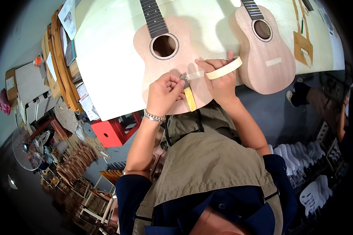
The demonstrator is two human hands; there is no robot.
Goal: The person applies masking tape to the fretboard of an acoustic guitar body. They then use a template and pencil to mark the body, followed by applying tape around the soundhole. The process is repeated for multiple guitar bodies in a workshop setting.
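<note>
A pale, unfinished ukulele body (155, 64) lies face up on the table before me, its dark fretboard (153, 15) pointing away. Closed in a pinch, my left hand (164, 93) grips a flat grey blade with a yellow-wrapped end (190, 98) over the body's lower part. A pale strip of masking tape (195, 76) lies across the top beside the blade. My right hand (219, 80) carries a roll of masking tape (225, 68) looped about its fingers, close to the strip's right end. Part of its grip is hidden.
To the right lies a second ukulele (267, 51) with a tape strip on its top. A brown template (302, 49) sits beyond it. Below the table are a red stool (115, 131), a fan (27, 147), stacked wooden parts (76, 160) and white guitar-shaped pieces (315, 194). Another person's leg (302, 94) shows at right.
</note>
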